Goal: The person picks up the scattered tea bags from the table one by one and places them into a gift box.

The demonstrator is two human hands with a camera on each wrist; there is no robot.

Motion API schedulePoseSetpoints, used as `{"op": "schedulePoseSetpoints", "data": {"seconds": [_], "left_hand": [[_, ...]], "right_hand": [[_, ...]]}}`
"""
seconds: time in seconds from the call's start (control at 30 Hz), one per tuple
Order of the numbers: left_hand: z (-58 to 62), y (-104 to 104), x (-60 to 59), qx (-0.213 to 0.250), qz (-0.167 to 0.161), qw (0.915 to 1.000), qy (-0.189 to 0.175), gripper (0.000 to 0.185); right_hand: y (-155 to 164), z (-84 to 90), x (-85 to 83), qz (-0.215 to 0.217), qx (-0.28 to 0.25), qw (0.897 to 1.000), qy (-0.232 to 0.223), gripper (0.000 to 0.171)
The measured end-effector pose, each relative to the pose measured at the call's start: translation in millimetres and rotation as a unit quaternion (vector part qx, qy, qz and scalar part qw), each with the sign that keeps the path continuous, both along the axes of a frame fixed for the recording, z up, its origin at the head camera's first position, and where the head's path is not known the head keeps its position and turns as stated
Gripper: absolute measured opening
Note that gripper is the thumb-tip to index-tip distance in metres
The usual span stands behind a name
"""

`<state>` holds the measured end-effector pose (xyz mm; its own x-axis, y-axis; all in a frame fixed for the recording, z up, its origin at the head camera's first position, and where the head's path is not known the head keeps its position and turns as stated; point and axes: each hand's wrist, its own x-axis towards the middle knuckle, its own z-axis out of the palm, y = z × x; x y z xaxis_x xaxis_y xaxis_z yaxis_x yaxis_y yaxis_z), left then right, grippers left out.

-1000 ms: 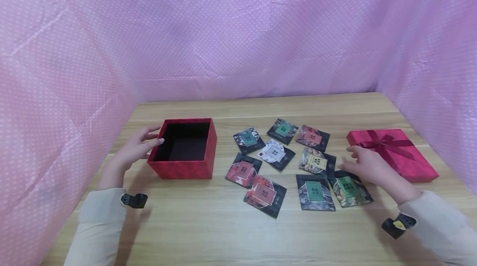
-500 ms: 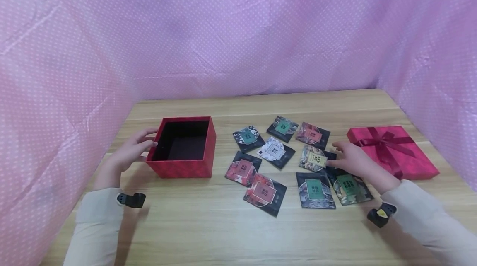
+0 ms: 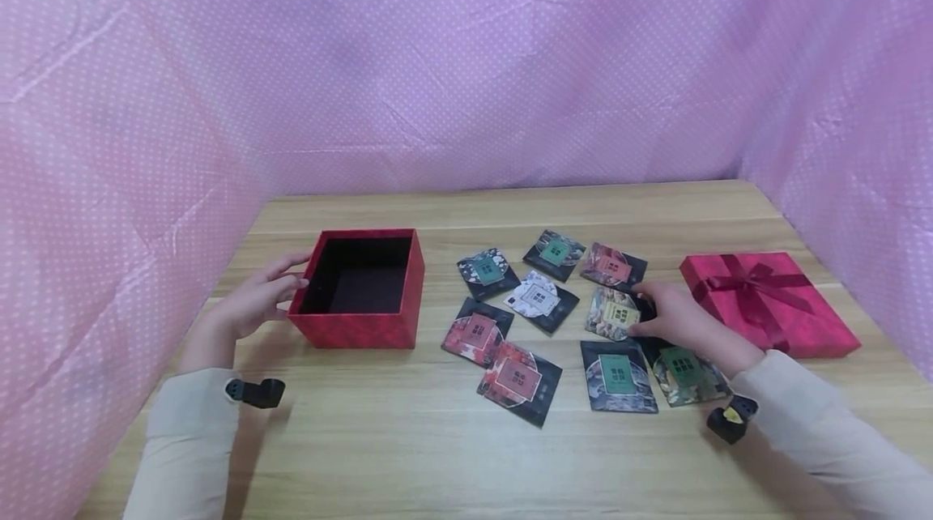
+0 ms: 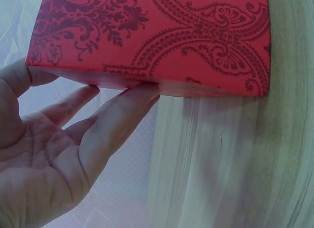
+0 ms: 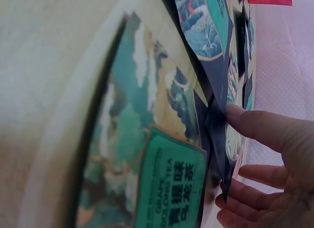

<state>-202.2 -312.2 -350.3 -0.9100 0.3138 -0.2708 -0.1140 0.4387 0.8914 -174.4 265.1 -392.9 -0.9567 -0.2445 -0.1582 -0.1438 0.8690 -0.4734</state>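
Observation:
A red box (image 3: 357, 331) without its lid stands at left, its dark inside facing up. My left hand (image 3: 255, 301) touches the box's left wall with extended fingers; in the left wrist view fingertips meet the patterned red wall (image 4: 196, 46). My right hand (image 3: 681, 321) pinches the right edge of a tea sachet with a yellow label (image 3: 608, 313). In the right wrist view the thumb lies on the sachet's dark edge (image 5: 218, 134), fingers on the other side. A green-labelled grape oolong tea sachet (image 5: 142, 139) lies nearer, partly under the right hand.
Several other tea sachets (image 3: 519, 378) lie flat on the wooden table (image 3: 408, 439) between box and lid, some overlapping. The red lid with a ribbon bow (image 3: 816, 321) lies at right. Pink dotted cloth (image 3: 466, 83) hangs behind and at both sides.
My right hand has moved left from beside the lid to the yellow-labelled tea sachet and taken its edge. My left hand has shifted slightly, from the box's rim to its left wall.

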Motion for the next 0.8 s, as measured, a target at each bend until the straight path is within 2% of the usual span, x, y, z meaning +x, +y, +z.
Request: {"op": "schedulePoseSetpoints", "data": {"seconds": [0.13,0.4,0.63,0.8], "left_hand": [[-1.8,1.2,0.8,0.012,-0.008,0.9999,-0.002,0.054],[-0.2,1.3,1.2,0.011,-0.013,0.9998,-0.009,0.056],[1.8,2.2,2.5,0.002,-0.011,0.9998,-0.014,0.056],[3.0,4.5,3.8,0.001,-0.012,0.9998,-0.014,0.057]], "right_hand": [[0.5,1.0,0.8,0.011,0.016,1.0,0.002,0.07],[-1.1,8.0,2.5,0.025,0.039,0.999,0.005,0.082],[-1.7,10.7,0.1,0.049,0.05,0.997,0.013,0.066],[-1.1,14.7,-0.6,0.05,0.032,0.998,0.016,0.055]]}}
